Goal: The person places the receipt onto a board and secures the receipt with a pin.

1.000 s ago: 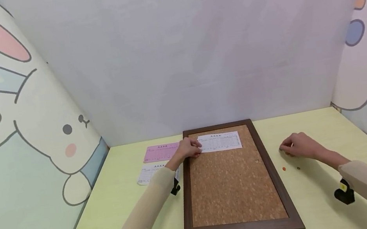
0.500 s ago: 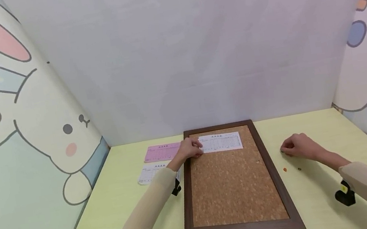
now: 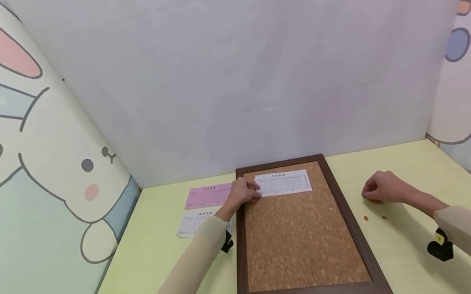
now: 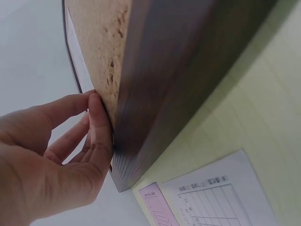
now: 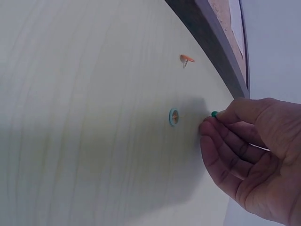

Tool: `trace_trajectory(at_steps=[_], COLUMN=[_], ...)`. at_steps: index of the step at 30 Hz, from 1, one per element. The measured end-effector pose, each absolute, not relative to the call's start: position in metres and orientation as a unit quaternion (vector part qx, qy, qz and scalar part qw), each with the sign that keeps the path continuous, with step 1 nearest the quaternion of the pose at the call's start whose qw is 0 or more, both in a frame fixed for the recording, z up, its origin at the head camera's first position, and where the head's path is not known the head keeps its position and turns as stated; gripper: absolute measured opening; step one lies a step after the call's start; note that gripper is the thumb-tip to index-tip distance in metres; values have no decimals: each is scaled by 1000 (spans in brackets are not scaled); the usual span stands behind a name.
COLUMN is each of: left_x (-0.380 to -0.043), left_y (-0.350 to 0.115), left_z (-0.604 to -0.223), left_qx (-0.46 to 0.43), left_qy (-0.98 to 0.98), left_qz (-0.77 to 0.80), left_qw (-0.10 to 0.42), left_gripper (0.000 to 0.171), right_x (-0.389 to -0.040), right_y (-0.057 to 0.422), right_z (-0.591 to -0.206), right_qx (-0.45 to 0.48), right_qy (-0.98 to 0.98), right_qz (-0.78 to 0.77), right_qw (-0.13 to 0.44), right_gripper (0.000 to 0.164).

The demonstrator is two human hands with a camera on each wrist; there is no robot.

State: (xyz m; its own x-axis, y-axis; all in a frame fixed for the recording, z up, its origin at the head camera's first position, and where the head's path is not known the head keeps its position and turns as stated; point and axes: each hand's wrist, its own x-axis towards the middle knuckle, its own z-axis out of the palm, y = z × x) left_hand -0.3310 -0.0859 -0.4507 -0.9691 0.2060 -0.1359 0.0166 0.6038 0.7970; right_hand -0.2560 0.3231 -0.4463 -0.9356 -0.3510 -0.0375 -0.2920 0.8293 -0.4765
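Note:
My left hand (image 3: pixel 244 191) is at the upper left of the corkboard (image 3: pixel 302 243) and pinches the left end of a white printed paper slip (image 3: pixel 284 183) lying on the cork. In the left wrist view its thumb and a fingertip meet at that paper's edge, beside the dark wooden frame (image 4: pixel 155 61). To the right of the board, my right hand (image 3: pixel 385 187) pinches a small green thumbtack (image 5: pixel 215 114) just above the table. Nearby on the table lie an orange thumbtack (image 5: pixel 186 59) and a light blue-rimmed thumbtack (image 5: pixel 174 117).
Left of the board lie a pink printed slip (image 3: pixel 206 196) and another white slip (image 3: pixel 192 223), partly covered by my left arm. The pale yellow table (image 3: pixel 143 262) meets a grey back wall (image 3: pixel 254 88). Side walls carry cartoon drawings.
My right hand has shifted very slightly, staying low over the table. The left hand stays at the slip's end, and the slip and board look unmoved.

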Motion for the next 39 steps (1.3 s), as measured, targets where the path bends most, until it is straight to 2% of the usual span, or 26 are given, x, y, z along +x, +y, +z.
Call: trace_trajectory(at_steps=[8,17,23,28,32,39], left_x=[-327,-326,-324,-323,-326,-335], left_y=[-77,-85,-91,-91,-92,-88], left_z=[-456,-457,-451,-447,-447,-444], left_qx=[80,65,66,54,44,63], left_qy=[883,878,886,887,891,886], left_qz=[451,462,442,434,426,430], left_qw=[100,111,126,149,148,163], left_gripper=[12,18,8,9,8,8], right_x=[-256,-275,-290,-302,-313,-322], right_y=[329,311,291,275,261,247], right_z=[-439,-437,-432,-428,-425,-417], right_qx=[-157,-157,-162,-147,-127,-92], right_qy=[955,950,938,928,919,909], right_qz=[-239,-266,-298,-333,-361,-393], right_qw=[75,50,65,81,92,108], right_gripper=[12,16,19,22,25,30])
